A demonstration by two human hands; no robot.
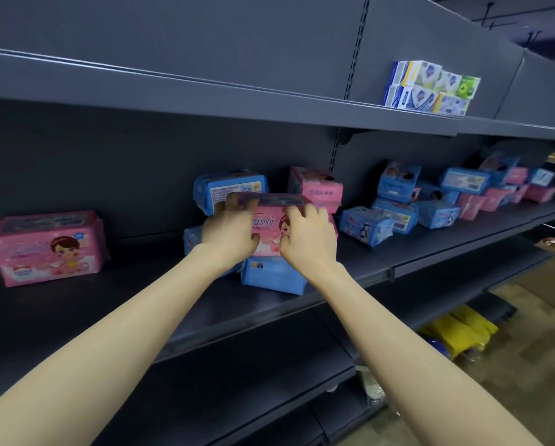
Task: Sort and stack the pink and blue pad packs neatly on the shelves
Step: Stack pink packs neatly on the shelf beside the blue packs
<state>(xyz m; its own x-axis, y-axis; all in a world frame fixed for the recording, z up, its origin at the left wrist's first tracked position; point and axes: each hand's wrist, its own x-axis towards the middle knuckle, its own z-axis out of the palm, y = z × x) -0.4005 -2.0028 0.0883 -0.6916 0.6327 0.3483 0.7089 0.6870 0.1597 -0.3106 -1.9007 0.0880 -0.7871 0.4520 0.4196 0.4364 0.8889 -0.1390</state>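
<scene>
Fingers [234,201] of left hand [229,235] curl over the top edge of a pink soft plastic-wrapped pad pack [268,222], thumb on its front. Right hand [308,238] grips the other end the same way, so both hands are clamped on it. That pack is mid-shelf, on top of a blue plastic-wrapped pad pack [271,276] lying flat near the front edge; can't tell if it's resting there or just clear of it. Handling, prob.: light, squashy, film wrap a bit slick, not fragile. Best held by both short ends w/ thumbs on the face, as now, so it doesn't sag or slip. Farther back are an upright blue pack [227,185] and a pink stack [318,188]. The dark grey metal middle shelf [140,304] also holds a lone pink pack w/ cartoon face [47,249] standing at far left, and to the right a mixed pink/blue jumble [446,201], unsorted. The upper shelf [269,107] carries small white, blue and green boxes [430,88] at right. Lower right there are yellow bags [462,329]; contents unclear.
</scene>
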